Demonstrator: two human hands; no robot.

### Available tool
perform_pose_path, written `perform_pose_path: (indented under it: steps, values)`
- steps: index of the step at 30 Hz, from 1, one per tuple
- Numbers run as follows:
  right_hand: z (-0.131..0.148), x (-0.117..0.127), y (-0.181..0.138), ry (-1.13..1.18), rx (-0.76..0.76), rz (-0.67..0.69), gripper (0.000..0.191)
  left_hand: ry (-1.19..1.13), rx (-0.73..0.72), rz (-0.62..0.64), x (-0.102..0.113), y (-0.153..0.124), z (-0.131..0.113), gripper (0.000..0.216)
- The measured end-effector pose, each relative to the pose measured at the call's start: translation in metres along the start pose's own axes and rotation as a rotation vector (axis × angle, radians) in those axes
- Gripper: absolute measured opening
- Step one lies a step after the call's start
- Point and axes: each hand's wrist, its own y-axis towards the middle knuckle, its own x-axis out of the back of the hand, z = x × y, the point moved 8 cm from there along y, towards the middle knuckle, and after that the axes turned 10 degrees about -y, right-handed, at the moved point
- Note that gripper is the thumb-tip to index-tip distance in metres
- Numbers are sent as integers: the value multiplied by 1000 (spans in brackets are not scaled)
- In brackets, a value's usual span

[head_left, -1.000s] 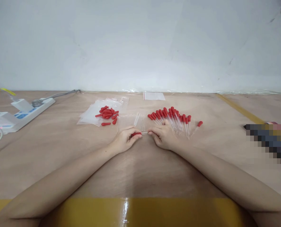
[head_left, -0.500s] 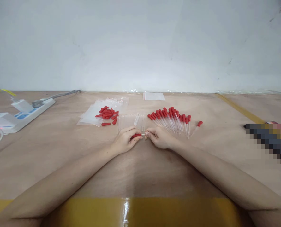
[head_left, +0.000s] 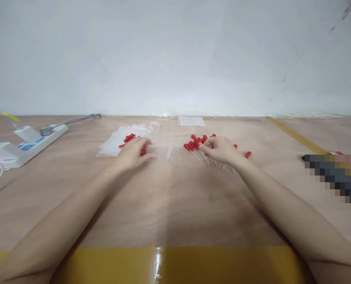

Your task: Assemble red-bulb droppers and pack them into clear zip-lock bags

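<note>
My left hand is open, thumb and fingers apart, at the pile of loose red rubber bulbs, which it partly covers. Just right of its fingertips lies a row of clear glass tubes, a couple of them crossing the others at a slant. My right hand is pinched at the group of red-capped droppers. A dropper, blurred by motion, points up and left from its fingertips. The right hand hides much of the group.
Clear plastic bags lie under the bulbs, and another small bag is near the wall. A white power strip with plugs and cables stands at left. A dark pixelated object lies at right. Yellow tape runs along the front edge.
My hands have parted from the middle. The left, no longer holding a red bulb, has moved left to the bulb pile; the right has carried the dropper to the group at right.
</note>
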Motion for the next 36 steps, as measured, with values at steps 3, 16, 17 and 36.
perform_pose_path:
  steps: [3, 16, 17, 36]
  values:
    - [-48, 19, 13, -129, -261, -170, 29, 73, 114, 212, 9, -1, 33, 28]
    - [-39, 0, 20, -414, -217, -188, 43, 77, 292, 333, 13, -8, 70, 26]
    - [-27, 0, 19, -408, -183, -204, 41, 70, 282, 324, 13, -8, 70, 27]
    - [56, -80, 46, -54, -102, 354, 24, -295, 22, -300, -11, -8, 0, 25]
